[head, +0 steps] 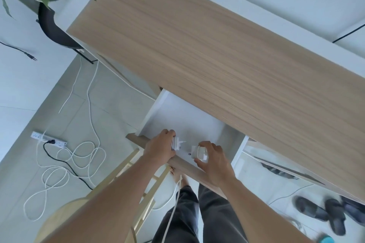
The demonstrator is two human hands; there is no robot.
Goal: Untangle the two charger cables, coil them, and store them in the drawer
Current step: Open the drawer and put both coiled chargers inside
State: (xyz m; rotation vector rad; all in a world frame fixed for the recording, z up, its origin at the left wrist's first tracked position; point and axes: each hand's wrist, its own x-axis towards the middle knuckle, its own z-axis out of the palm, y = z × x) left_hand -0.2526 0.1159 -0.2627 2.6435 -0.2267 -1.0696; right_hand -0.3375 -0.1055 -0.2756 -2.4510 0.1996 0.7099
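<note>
Holding both coiled cables inside open drawer under wooden surface, near its front rim. Left hand curled tight round first charger cable, plug poking out past fingers. Right hand wrapped over second charger cable, probably so loops cannot spring loose. Whether coils touch drawer floor unclear. Judged: storing step, release remaining

left hand grips coiled charger cable | right hand grips second coil | both over open drawer
</note>
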